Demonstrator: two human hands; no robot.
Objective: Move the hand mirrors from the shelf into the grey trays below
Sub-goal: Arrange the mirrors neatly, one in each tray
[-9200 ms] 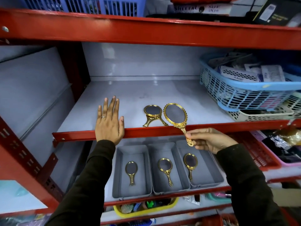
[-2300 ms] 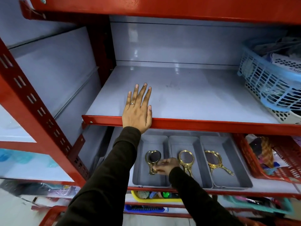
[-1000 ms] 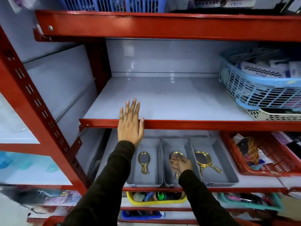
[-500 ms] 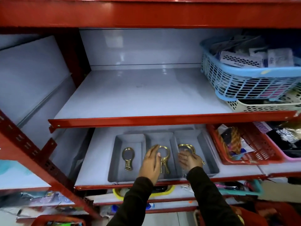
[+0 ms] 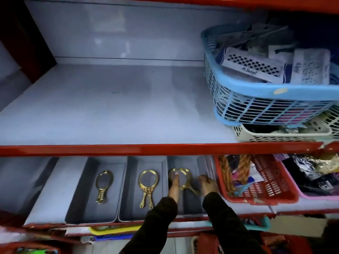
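Observation:
Three grey trays stand side by side on the lower shelf: left, middle and right. Gold hand mirrors lie in the left tray and stacked in the middle tray. In the right tray lie more gold mirrors, with both my hands on them. My left hand has its thumb on the glass at the round head. My right hand is curled at the handle end. The upper shelf holds no mirrors.
A blue basket of packets sits on a cream basket at the upper shelf's right. A red basket stands right beside the right tray, then a pink one. The red shelf lip overhangs the trays.
My left hand left the upper shelf's edge, went down to the middle tray, then moved right into the right tray. My right hand stays at the right tray's mirrors. The view has moved closer.

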